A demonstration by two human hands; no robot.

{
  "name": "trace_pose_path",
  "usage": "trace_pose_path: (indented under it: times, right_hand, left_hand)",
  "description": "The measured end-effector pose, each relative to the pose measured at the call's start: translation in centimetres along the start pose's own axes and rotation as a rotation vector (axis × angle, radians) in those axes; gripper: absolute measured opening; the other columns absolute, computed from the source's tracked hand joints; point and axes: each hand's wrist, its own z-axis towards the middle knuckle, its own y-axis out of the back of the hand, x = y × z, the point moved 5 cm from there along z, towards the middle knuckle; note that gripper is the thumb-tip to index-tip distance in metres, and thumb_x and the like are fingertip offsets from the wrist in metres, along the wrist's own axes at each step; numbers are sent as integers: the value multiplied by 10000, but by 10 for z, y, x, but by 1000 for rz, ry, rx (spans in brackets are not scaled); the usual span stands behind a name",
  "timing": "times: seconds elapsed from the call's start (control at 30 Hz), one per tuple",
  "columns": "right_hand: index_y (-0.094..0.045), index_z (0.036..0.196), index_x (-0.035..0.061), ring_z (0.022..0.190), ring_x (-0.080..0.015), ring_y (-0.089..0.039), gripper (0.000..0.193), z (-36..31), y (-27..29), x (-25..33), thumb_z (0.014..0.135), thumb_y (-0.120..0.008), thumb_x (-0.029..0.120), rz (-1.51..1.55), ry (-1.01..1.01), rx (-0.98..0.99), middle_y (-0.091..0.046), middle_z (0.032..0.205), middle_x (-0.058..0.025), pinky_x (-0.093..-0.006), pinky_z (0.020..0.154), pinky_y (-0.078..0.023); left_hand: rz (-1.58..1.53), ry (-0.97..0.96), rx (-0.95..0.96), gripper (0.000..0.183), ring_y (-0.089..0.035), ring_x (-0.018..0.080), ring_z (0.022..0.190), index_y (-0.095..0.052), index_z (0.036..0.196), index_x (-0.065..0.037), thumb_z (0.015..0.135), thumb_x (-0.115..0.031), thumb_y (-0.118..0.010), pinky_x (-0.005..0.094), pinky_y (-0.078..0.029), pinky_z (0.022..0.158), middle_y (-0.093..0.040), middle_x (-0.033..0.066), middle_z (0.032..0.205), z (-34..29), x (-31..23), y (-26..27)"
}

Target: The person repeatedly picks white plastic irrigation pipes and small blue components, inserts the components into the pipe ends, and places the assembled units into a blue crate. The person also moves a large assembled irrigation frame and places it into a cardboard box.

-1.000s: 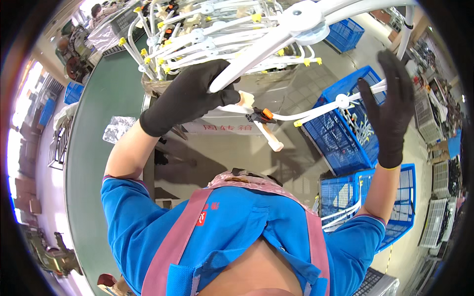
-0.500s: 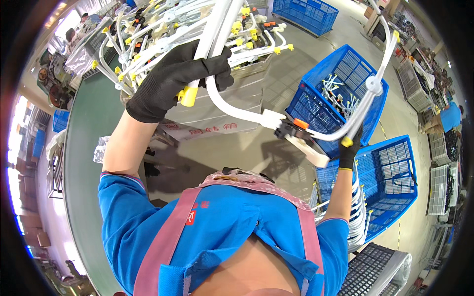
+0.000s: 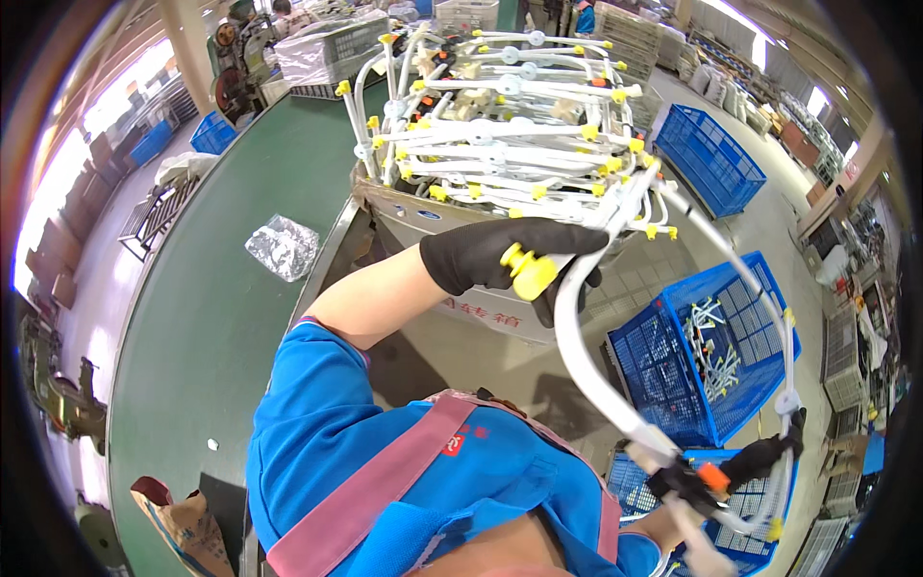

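Note:
A white bent tube frame point(image 3: 615, 409) with yellow end caps, a black-and-orange fitting point(image 3: 694, 484) and a round white joint stretches across my right side. Both my hands wear black gloves. My left hand point(image 3: 524, 255) is closed around the tube near a yellow cap point(image 3: 531, 272). At the lower right, my right hand point(image 3: 769, 457) grips the far side of the same frame, just below the round joint point(image 3: 787, 401); its fingers are partly hidden. The frame's lower end is blurred by motion. Beyond my left hand, many similar tube frames point(image 3: 510, 135) lie piled in a large grey box point(image 3: 423, 213).
A long green table point(image 3: 212, 337) runs along my left, bearing a clear plastic bag point(image 3: 283, 247) and a torn brown paper bag point(image 3: 183, 524). At right stands a blue crate point(image 3: 663, 356) with small white tube parts; another blue crate point(image 3: 707, 159) sits farther back.
My view has swung left, bringing more of the green table in. The held frame and both hands now appear farther right, with the right hand lower. Both hands keep their grip.

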Motion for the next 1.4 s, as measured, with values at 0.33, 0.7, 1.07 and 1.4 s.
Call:
trace_pose_path:
  times: [0.33,0.7,1.07,1.4]
  right_hand:
    - [-336,1458,45,1030,-216,-559,716,148,7,88,895,-534,443,83,359,138,-564,1107,-107,-334,898,-460]
    - [-371,1440,29,966,-150,-526,805,182,-126,191,860,-617,530,342,554,399,-545,1110,-65,-305,906,-435]
    - [-562,1274,62,1182,-187,-543,393,149,-348,488,969,-516,306,403,870,232,-511,1359,-101,-331,1019,-408]
    - [-540,1262,50,716,-118,-622,427,17,-666,578,946,-558,336,432,565,827,-648,959,-81,-269,614,-491]
  left_hand:
    - [1043,-383,-507,757,-553,181,819,-482,1062,-21,563,-390,-914,322,-481,751,-536,70,942,5,-18,16]
    - [516,38,-397,561,-607,169,978,-476,1319,-13,820,-131,-704,324,-497,849,-642,114,1004,-47,100,112]
    - [202,-487,-802,358,-323,71,468,-496,972,-77,961,-434,-504,245,-264,465,-375,-37,598,-154,-59,236]
    - [379,-916,-1086,180,-284,48,464,-524,1005,-81,1003,-254,-475,227,-247,467,-337,-47,620,-278,-166,325]
